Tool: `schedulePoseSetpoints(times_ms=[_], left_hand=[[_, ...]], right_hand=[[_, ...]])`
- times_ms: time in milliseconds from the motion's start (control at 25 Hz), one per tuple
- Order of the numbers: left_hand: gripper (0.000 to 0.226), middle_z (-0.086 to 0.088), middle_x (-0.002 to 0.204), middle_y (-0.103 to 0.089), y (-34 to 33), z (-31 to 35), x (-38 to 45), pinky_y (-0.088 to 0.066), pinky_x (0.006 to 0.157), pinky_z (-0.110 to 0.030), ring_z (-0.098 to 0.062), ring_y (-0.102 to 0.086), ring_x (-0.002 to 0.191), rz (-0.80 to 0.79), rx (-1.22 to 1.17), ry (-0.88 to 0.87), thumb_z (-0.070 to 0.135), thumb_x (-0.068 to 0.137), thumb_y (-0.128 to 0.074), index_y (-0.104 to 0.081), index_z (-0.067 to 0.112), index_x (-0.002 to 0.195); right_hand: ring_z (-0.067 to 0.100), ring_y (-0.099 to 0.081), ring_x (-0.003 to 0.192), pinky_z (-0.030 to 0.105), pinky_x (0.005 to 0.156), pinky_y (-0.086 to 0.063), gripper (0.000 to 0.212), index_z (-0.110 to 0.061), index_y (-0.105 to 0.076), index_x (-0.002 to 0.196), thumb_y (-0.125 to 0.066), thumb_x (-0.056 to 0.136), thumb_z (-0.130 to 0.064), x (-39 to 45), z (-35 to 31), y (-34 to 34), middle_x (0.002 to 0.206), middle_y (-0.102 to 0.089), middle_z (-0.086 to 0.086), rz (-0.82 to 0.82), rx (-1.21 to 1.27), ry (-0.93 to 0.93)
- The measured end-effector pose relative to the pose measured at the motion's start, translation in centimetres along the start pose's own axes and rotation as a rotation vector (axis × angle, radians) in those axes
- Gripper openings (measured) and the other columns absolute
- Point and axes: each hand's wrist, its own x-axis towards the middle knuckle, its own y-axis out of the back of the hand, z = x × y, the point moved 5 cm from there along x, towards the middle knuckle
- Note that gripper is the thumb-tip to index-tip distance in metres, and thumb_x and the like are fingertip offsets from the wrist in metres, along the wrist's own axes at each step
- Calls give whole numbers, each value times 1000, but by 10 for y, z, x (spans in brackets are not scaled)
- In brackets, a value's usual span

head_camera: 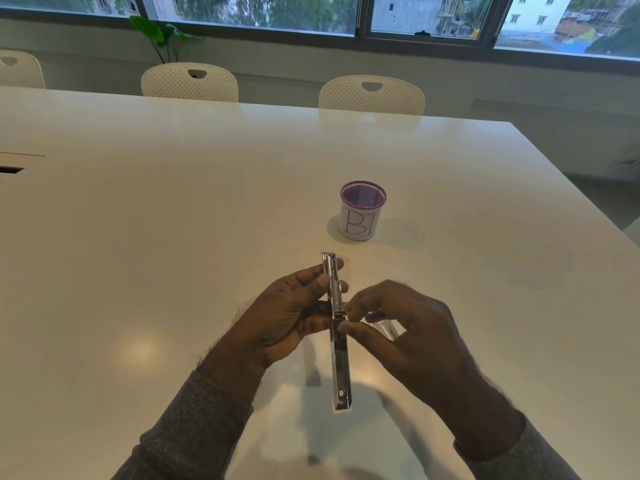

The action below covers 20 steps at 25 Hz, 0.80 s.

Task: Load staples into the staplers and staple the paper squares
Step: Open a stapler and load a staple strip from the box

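A silver stapler, swung fully open into one long strip, is held above the white table, pointing away from me. My left hand grips its far half from the left, thumb on the metal channel. My right hand pinches the stapler at its hinge with thumb and forefinger, and a shiny strip of staples shows under its fingers. No paper squares are in view.
A purple mesh pen cup wrapped in white paper marked "B1" stands beyond the hands. White chairs line the table's far edge, below the windows. A cable slot is at the left edge.
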Motion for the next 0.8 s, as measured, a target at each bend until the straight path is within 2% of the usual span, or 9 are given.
schedulePoseSetpoints(times_ms=[120, 200, 280, 400, 480, 600, 640, 720, 800], left_hand=[[37, -10, 89, -71, -4, -1, -1, -61, 58, -31, -21, -70, 69, -17, 6, 1, 18, 83, -58, -67, 13, 118], [34, -13, 93, -71, -7, -6, -1, -62, 64, -34, -24, -72, 74, -20, 12, 2, 19, 82, -59, -69, 14, 115], [35, -12, 94, -73, -8, -9, -1, -62, 62, -33, -25, -72, 74, -24, 22, 8, 20, 82, -59, -68, 14, 116], [36, -10, 93, -72, -7, -8, 0, -61, 62, -31, -26, -72, 73, -19, 19, 21, 20, 83, -58, -66, 14, 119], [34, -8, 89, -71, 0, -9, 1, -61, 63, -32, -26, -72, 73, 9, -3, 45, 17, 88, -56, -65, 13, 120], [29, -11, 89, -69, 19, -20, 4, -61, 65, -35, -29, -71, 72, 121, 51, 122, 10, 94, -51, -65, 9, 119], [29, -12, 90, -69, 26, -26, 6, -59, 68, -38, -30, -71, 72, 171, 99, 148, 8, 94, -49, -64, 9, 118], [29, -13, 88, -70, 35, -35, 10, -57, 76, -44, -31, -70, 69, 262, 200, 186, 5, 93, -47, -62, 5, 118], [28, -14, 86, -71, 38, -41, 13, -58, 75, -45, -29, -68, 64, 315, 293, 196, 3, 93, -47, -59, 2, 118]], right_hand=[[0, -66, 80, 9, 65, -52, 9, -34, -63, 88, -65, 83, -41, -1, 1, 5, 83, -69, -22, 74, 57, -85], [-5, -64, 82, 3, 64, -48, 8, -46, -56, 88, -61, 84, -41, 3, 5, 6, 80, -65, -29, 78, 62, -159], [-7, -62, 86, 2, 63, -46, 17, -48, -55, 86, -64, 85, -34, 7, 8, 6, 82, -62, -32, 77, 35, -183], [1, -65, 79, 8, 59, -49, 10, -37, -66, 90, -67, 85, -28, 9, 19, 14, 87, -67, -23, 102, 34, -245], [3, -66, 74, 10, 56, -46, 7, -32, -70, 89, -69, 84, -27, 7, 36, 27, 84, -69, -18, 147, 42, -323], [-4, -64, 72, 14, 59, -45, 6, -35, -68, 89, -68, 84, -33, -2, 80, 48, 90, -68, -17, 167, -154, -448], [-2, -64, 78, 19, 64, -47, 10, -36, -67, 94, -67, 84, -35, -8, 100, 51, 98, -67, -16, 118, -245, -504], [13, -63, 93, 31, 78, -50, 29, -36, -64, 109, -69, 81, -40, -22, 138, 49, 116, -62, -6, -31, -372, -612], [21, -59, 103, 35, 87, -48, 46, -32, -60, 119, -73, 76, -40, -33, 160, 43, 126, -57, -2, -126, -425, -652]])
